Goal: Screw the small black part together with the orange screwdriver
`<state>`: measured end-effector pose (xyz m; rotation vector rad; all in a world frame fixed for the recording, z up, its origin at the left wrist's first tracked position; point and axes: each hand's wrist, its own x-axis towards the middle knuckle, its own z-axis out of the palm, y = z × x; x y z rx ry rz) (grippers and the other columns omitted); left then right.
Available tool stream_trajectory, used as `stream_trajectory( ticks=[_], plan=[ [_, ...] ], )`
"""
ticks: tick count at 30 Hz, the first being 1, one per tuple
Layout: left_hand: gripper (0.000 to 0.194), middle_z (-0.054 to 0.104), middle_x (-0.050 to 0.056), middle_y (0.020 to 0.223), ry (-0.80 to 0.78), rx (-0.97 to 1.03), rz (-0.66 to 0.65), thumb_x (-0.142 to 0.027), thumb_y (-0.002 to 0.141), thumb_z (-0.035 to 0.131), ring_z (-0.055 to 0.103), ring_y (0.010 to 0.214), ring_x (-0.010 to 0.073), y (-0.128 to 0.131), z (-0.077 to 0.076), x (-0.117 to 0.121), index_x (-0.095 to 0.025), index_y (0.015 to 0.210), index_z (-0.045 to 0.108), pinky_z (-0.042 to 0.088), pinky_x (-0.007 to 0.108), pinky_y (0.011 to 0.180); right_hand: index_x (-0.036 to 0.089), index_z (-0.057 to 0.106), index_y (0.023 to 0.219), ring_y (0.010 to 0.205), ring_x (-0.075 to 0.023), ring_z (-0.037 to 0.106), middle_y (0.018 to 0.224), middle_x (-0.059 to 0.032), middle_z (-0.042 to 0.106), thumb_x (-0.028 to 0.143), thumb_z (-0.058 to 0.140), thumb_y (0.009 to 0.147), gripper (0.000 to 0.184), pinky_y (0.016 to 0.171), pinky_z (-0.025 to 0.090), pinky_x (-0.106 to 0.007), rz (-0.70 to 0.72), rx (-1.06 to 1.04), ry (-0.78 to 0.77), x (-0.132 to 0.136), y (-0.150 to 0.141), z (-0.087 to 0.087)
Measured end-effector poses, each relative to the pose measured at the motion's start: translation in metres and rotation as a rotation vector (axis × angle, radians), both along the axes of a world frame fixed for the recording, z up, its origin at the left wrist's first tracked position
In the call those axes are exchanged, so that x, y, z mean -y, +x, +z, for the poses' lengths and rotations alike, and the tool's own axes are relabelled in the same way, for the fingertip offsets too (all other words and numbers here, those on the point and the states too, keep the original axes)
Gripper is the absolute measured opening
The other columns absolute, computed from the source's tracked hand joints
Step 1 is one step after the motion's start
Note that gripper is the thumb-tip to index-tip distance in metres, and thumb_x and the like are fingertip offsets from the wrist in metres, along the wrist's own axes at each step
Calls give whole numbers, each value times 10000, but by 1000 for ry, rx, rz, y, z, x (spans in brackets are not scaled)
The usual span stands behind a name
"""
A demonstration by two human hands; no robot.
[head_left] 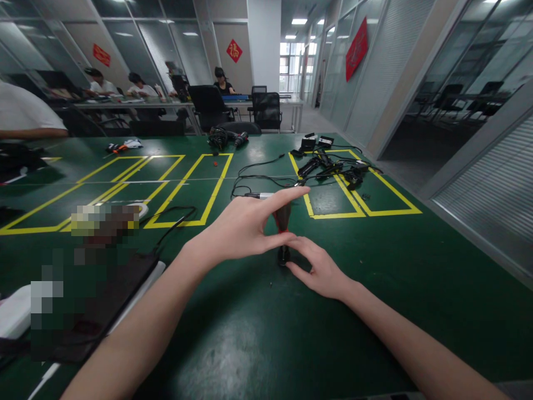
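A slim, dark object with a red band (283, 216) stands upright on the green table, widening at its black lower end (283, 255); its exact kind I cannot make out. My left hand (245, 222) is curved around its upper part, the forefinger stretched past it above and the thumb lying across it in front. At the black lower end my right hand (320, 269) holds it between bent fingers and thumb. The two hands meet at the left thumb. Part of the object is hidden behind the left hand.
Yellow tape rectangles (364, 215) mark the table. Black devices and cables (322, 166) lie at the right back, a drill (240, 139) at the far edge. A silver-and-black rod (260, 195) lies behind my left hand. A dark case (120, 294) is at left. People sit beyond.
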<state>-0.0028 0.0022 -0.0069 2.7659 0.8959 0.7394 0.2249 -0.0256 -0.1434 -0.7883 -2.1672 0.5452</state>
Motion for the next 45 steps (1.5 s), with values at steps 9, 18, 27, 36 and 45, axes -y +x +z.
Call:
stream_trajectory(
  ticks=[9,18,27,36,45],
  plan=[
    [746,725,36,1302,-16,-18,-14,-262,926,655,635,648,88,-1,2,2,-314,1605,353,485,210,667,251,508,1440,1242,-285,641,1340,-127,662,140,620,953,512,1068,550,-512,10,17,0,-1,1,1],
    [731,773,-13,1023,-80,-13,-31,-202,907,630,646,613,91,1,4,4,-283,1589,377,463,194,620,259,499,1463,1249,-280,639,1355,-122,657,134,617,951,540,1075,548,-516,16,20,0,-3,2,-1],
    [749,760,39,1203,-14,7,-42,-231,883,645,703,751,137,0,3,3,-283,1586,390,515,218,682,260,502,1463,1250,-282,642,1350,-124,662,138,617,949,540,1073,554,-520,13,34,11,-3,3,0],
    [629,770,-4,1067,7,24,-26,-309,918,686,671,691,102,-1,4,1,-252,1511,487,484,194,645,262,502,1464,1270,-285,637,1360,-129,661,158,616,958,529,1090,543,-529,5,38,29,-4,3,-1],
    [527,746,-10,868,52,47,-2,-332,933,671,647,671,118,0,6,4,-227,1441,577,437,209,622,271,500,1472,1286,-291,635,1380,-127,653,166,629,945,553,1098,537,-529,4,27,33,-5,4,-6]
  ],
)
